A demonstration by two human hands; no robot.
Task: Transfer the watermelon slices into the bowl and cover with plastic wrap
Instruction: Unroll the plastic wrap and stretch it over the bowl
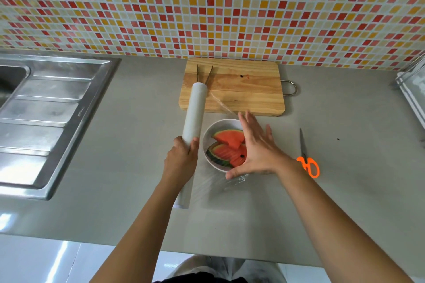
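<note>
A white bowl (212,128) on the grey counter holds red watermelon slices (230,139) with green rind. My left hand (182,156) grips a white plastic wrap roll (195,110) just left of the bowl, its far end over the cutting board. A clear sheet of plastic wrap (222,103) stretches from the roll across the bowl. My right hand (255,147) lies flat, fingers spread, over the bowl's right side on the film. Crumpled film (236,179) bunches by my right thumb.
A wooden cutting board (243,89) lies behind the bowl with metal tongs (204,73) on its left part. Orange-handled scissors (307,158) rest to the right of my wrist. A steel sink and drainboard (46,110) fill the left. A white rack (411,89) sits at the right edge.
</note>
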